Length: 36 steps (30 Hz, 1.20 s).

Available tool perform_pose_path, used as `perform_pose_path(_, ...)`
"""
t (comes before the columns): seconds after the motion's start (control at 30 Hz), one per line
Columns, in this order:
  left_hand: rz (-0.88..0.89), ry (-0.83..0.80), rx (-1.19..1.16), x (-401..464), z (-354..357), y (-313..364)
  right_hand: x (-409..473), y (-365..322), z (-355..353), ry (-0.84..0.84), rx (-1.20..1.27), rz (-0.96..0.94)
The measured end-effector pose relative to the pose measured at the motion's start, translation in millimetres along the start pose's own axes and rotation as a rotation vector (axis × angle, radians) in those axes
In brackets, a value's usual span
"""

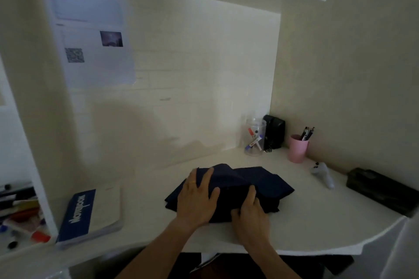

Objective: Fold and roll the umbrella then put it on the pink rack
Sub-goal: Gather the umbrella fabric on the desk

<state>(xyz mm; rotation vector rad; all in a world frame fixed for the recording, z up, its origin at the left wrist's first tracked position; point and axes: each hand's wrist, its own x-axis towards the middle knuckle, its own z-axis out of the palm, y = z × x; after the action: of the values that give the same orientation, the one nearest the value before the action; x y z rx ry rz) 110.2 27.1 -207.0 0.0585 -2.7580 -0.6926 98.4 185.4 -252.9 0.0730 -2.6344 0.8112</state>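
Dark umbrella [244, 184] lying flat mid-worktop [317, 217], canopy spread in loose folds. Left hand [196, 199] open, palm down, pinning the fabric so the folds hold. Right hand [249, 209] curled, pinching the near edge, likely to begin the roll. No pink rack visible.

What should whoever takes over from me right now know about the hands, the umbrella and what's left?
Left hand: flat, fingers spread, pressing on the dark navy umbrella.
Right hand: fingers curled on its near edge.
Umbrella lies flattened on the white desk, canopy partly folded, not rolled.
Left: finish folding, roll it, put it on the pink rack, which isn't in view; only a pink cup shows.
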Motion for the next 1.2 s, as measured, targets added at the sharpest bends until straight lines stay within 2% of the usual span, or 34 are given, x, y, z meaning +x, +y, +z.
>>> perform_pose_path(0.07, 0.028, -0.065, -0.094, 22, -13, 4, 15, -11, -11, 0.076, 0.091, -0.036)
perform_pose_path(0.13, 0.123, -0.036, -0.177, 39, -36, 17, 29, -23, -30, 0.194, 0.172, -0.115)
perform_pose_path(0.2, 0.255, 0.065, -0.278, 48, -68, 35, 41, -37, -56, 0.338, 0.261, -0.155)
perform_pose_path(0.27, 0.334, 0.234, -0.362, 52, -107, 50, 54, -50, -87, 0.426, 0.424, -0.093)
perform_pose_path(0.3, 0.344, 0.334, -0.365, 54, -127, 56, 62, -55, -103, 0.438, 0.582, -0.046)
perform_pose_path(0.37, 0.329, 0.481, -0.282, 60, -166, 64, 76, -65, -132, 0.391, 1.067, 0.036)
perform_pose_path(0.43, 0.317, 0.504, -0.212, 66, -198, 72, 84, -74, -157, 0.257, 1.486, 0.129)
perform_pose_path(0.47, 0.312, 0.475, -0.212, 67, -211, 76, 87, -75, -165, 0.204, 1.597, 0.147)
perform_pose_path(0.5, 0.313, 0.439, -0.228, 67, -222, 81, 89, -75, -170, 0.185, 1.626, 0.124)
perform_pose_path(0.6, 0.341, 0.413, -0.307, 62, -244, 94, 86, -70, -185, 0.271, 1.487, 0.074)
perform_pose_path(0.67, 0.352, 0.444, -0.393, 55, -253, 103, 82, -65, -192, 0.235, 1.547, 0.073)
perform_pose_path(0.77, 0.338, 0.452, -0.518, 39, -261, 118, 74, -59, -203, 0.219, 1.466, 0.052)
perform_pose_path(0.83, 0.335, 0.452, -0.561, 31, -263, 124, 66, -62, -207, 0.154, 1.564, 0.037)
perform_pose_path(0.97, 0.314, 0.471, -0.575, 22, -265, 128, 57, -63, -211, 0.323, 1.433, -0.026)
perform_pose_path(1.07, 0.293, 0.573, -0.508, 20, -265, 127, 55, -67, -211, 0.467, 1.306, -0.079)
perform_pose_path(1.2, 0.305, 0.628, -0.568, 16, -267, 133, 57, -67, -209, 0.543, 1.031, -0.157)
